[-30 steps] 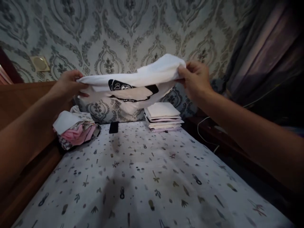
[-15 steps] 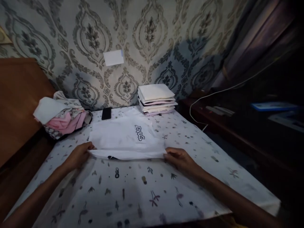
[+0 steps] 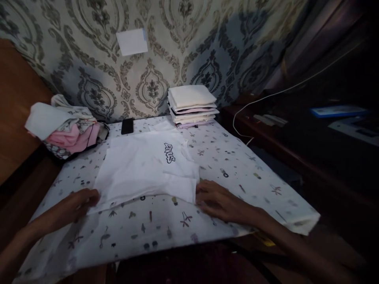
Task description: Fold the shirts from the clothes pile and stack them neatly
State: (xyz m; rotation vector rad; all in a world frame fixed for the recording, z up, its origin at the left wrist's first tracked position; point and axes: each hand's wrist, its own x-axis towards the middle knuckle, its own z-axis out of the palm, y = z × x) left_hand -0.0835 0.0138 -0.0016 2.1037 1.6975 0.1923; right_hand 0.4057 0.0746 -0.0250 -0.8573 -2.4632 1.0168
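A white T-shirt (image 3: 139,165) with a dark "ENUS" print lies spread sideways on the patterned cloth, its neck towards the right. At the near left corner of its hem is my left hand (image 3: 79,203), fingers curled closed on the fabric. My right hand (image 3: 217,200) grips the edge of the near sleeve, with the fingertips partly hidden. Small creases run across the shirt near that sleeve.
A stack of folded clothes (image 3: 192,103) stands at the back by the wall. At the left is a heap of crumpled clothes (image 3: 66,128), with a black phone (image 3: 127,126) beside it. A white cable (image 3: 237,114) hangs at the right, past the table cloth's (image 3: 251,189) edge.
The near part of the T-shirt, folded over before, now lies flat towards me. Both hands have come nearer, the left also moving outward. The view has tilted down.
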